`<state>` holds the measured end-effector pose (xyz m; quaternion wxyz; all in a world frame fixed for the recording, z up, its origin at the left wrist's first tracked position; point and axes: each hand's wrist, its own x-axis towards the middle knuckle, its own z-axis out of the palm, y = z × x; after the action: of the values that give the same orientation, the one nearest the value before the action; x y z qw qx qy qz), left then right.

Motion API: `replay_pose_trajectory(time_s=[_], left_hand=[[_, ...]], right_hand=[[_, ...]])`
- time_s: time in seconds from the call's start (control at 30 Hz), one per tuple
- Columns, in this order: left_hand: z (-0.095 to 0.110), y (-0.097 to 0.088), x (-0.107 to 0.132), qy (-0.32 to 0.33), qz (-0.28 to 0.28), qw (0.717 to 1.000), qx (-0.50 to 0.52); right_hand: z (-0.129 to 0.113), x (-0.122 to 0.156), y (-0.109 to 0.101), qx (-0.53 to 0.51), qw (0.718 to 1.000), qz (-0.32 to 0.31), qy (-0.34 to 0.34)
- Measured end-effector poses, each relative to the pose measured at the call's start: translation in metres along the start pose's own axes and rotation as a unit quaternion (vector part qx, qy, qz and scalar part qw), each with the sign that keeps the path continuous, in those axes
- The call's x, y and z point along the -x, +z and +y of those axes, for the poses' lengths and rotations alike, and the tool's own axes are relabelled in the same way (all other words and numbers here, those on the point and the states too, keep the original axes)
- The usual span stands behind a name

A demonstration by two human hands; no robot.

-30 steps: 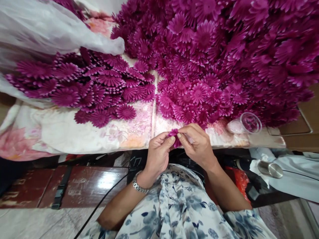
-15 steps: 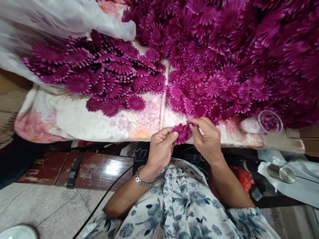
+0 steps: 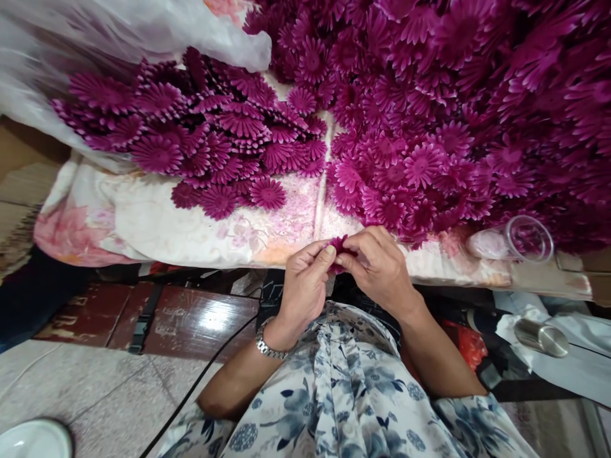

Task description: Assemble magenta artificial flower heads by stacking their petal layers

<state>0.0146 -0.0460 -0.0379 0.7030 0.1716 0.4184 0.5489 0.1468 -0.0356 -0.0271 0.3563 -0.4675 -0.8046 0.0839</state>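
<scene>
Between my hands, over the table's front edge, is a small magenta artificial flower [image 3: 338,244], mostly covered by fingers. My left hand [image 3: 308,277] pinches its left side between thumb and fingertips. On the other side my right hand [image 3: 377,264] has thumb and fingers closed on the petals. Beyond the hands lies a large heap of loose magenta petal pieces [image 3: 420,165]. A smaller group of stacked petal pieces [image 3: 157,152] rests to the left.
A floral cloth [image 3: 143,222] covers the table. A clear plastic cup [image 3: 529,239] lies tipped at the right edge. White plastic sheeting [image 3: 214,38] hangs over the back left. A metal cylinder [image 3: 541,337] sits low at the right, and a brown bench [image 3: 191,321] stands below the table.
My right hand has moved left, closing in on the flower beside my left hand. The bloom, spread wide before, is now bunched and largely hidden. The view has shifted slightly.
</scene>
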Motion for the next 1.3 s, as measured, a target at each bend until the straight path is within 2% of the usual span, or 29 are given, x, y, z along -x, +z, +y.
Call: replay_pose_trajectory(time_s=[0.2, 0.3, 0.43, 0.53, 0.6, 0.67, 0.73, 0.8, 0.87, 1.07, 1.3], left_hand=[[-0.008, -0.005, 0.001, 0.052, -0.023, 0.998, -0.041], [-0.008, -0.004, 0.0, 0.055, -0.011, 0.998, -0.029], [-0.003, -0.004, -0.001, 0.052, 0.028, 0.998, -0.016], [0.002, -0.004, -0.004, 0.033, 0.026, 0.999, -0.008], [0.004, -0.003, -0.004, 0.014, 0.016, 1.0, 0.002], [0.005, 0.001, -0.004, -0.002, 0.005, 1.0, 0.007], [0.005, 0.004, -0.004, -0.011, -0.009, 1.0, 0.012], [0.003, 0.006, -0.003, -0.014, -0.022, 1.0, 0.017], [0.001, 0.005, -0.002, -0.011, -0.03, 0.999, 0.017], [-0.004, -0.001, -0.001, 0.035, -0.025, 0.999, 0.0], [-0.003, 0.0, -0.001, 0.039, -0.01, 0.999, 0.0]], right_hand=[[-0.003, 0.004, 0.008, -0.027, 0.999, -0.012, 0.046], [0.001, 0.002, 0.001, -0.005, 0.998, 0.031, 0.059], [0.022, -0.006, -0.017, 0.139, 0.978, 0.14, 0.069], [0.035, -0.011, -0.029, 0.247, 0.955, 0.154, 0.059], [0.034, -0.01, -0.031, 0.244, 0.956, 0.154, 0.052], [0.025, -0.008, -0.028, 0.177, 0.973, 0.141, 0.039], [0.012, -0.005, -0.021, 0.09, 0.992, 0.084, 0.028], [0.003, -0.003, -0.011, 0.029, 0.999, 0.022, 0.025], [-0.001, -0.002, -0.003, 0.0, 0.999, -0.01, 0.033], [-0.001, -0.001, 0.006, -0.024, 0.998, -0.017, 0.051], [-0.004, 0.001, 0.007, 0.006, 0.999, -0.014, 0.049]])
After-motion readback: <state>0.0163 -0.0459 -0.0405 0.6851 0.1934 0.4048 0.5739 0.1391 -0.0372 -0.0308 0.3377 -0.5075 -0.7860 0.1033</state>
